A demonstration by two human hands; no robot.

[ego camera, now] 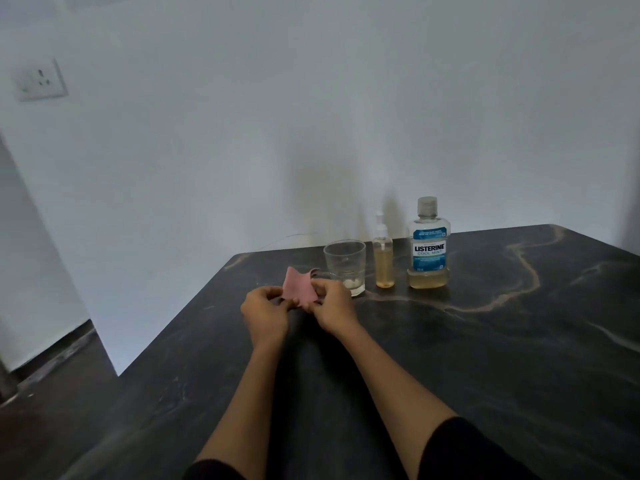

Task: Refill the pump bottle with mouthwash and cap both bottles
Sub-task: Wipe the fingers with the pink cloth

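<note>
Both hands held a pink cloth (300, 286) over the table (485, 341): left hand (265, 311) and right hand (330, 306) each pinched an edge. Judged best: keep it taut and wipe drips. The mouthwash bottle (428, 247), capped, was about a quarter full; beside it the pump bottle (383, 259), capped, stood mostly full; the glass (345, 266) held only a pale residue.
</note>
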